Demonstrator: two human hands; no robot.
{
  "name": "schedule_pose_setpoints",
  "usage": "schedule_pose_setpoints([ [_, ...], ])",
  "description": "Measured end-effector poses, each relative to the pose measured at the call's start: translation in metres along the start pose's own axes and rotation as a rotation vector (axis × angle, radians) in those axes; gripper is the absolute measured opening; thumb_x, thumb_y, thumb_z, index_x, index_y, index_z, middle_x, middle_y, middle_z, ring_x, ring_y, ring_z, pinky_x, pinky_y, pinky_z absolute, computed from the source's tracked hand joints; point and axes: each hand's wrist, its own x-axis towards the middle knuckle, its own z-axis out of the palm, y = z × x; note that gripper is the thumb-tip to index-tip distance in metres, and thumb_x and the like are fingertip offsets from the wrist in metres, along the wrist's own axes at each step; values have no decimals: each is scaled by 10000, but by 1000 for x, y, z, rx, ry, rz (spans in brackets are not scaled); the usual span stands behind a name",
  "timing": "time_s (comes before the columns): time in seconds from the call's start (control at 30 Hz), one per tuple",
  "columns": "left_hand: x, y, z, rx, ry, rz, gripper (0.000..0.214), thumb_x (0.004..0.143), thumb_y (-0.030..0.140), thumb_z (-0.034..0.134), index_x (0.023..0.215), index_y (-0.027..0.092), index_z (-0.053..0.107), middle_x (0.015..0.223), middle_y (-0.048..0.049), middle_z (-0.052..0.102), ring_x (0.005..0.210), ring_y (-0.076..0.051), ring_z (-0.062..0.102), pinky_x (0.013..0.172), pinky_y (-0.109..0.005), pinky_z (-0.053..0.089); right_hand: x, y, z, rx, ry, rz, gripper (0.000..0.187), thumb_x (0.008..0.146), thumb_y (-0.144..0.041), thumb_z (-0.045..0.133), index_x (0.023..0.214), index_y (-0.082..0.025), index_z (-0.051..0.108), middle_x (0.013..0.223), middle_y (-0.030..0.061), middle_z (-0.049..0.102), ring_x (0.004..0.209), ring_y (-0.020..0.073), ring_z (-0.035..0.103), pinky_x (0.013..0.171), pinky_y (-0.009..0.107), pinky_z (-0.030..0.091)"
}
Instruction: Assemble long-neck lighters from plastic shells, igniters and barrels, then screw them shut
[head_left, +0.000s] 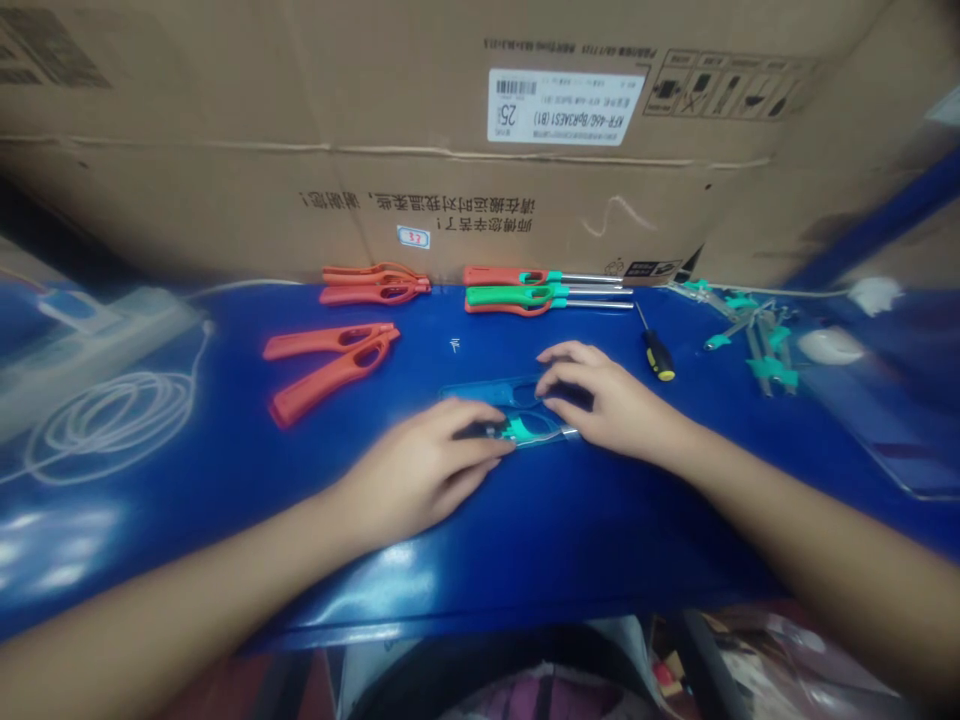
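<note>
On the blue table lie two blue lighter shell halves; the upper shell half (487, 393) has an oval finger hole. The lower shell half (551, 440) holds a teal trigger piece (525, 430) and a metal rod. My left hand (431, 465) closes its thumb and forefinger around the left part of this lower half, partly hiding it. Curved and apart, the fingers of my right hand (604, 400) hover over or touch the right ends of both halves; contact is unclear. Beneath its thumb a short bit of the metal rod shows.
Red shell halves (330, 385) lie left, with more red shells (375, 285) behind. Assembled lighters (517, 297) rest by the cardboard (262, 220). Small screws (454, 345), a screwdriver (658, 355), teal-and-metal lighter inserts (769, 345) and a coiled white cable (112, 425) lie around.
</note>
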Motion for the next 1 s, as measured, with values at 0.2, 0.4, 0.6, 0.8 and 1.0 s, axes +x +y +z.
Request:
schedule_pose_setpoints([
  [0.2,3,-4,-14,87,170,49,325,956,169,601,1269,207,678,1289,-111,664,1203,-254,601,1034,-435,511,0,-11,-7,142,159,20,38,907,-223,629,882,-199,642,897,56,692,831,192,652,793,345,536],
  [0.4,3,-12,-25,281,191,69,363,954,228,641,1317,213,643,1307,-108,673,1204,-291,602,1019,-496,503,-7,-32,-6,503,187,196,140,904,-326,654,906,-187,671,851,44,720,762,167,671,697,281,550],
  [0.6,0,-11,-24,195,125,74,303,963,257,633,1246,160,681,1141,-112,735,968,-229,697,849,-384,592,-10,-33,-7,313,51,42,269,928,-295,623,1178,-197,639,969,54,681,866,175,639,789,309,535],
  [0.8,-1,-8,-25,186,18,82,320,983,318,596,1253,166,677,1085,-93,755,937,-220,713,838,-357,590,-11,-26,-7,90,-79,-139,326,926,-345,667,1223,-228,604,1068,85,616,1021,233,571,907,386,486],
  [1.0,-1,-8,-23,182,-47,48,317,982,330,588,1248,185,680,1066,-84,743,937,-211,686,844,-336,564,-9,-24,-7,96,-137,-137,290,911,-307,675,1186,-241,612,1175,87,587,1101,240,555,979,421,448],
])
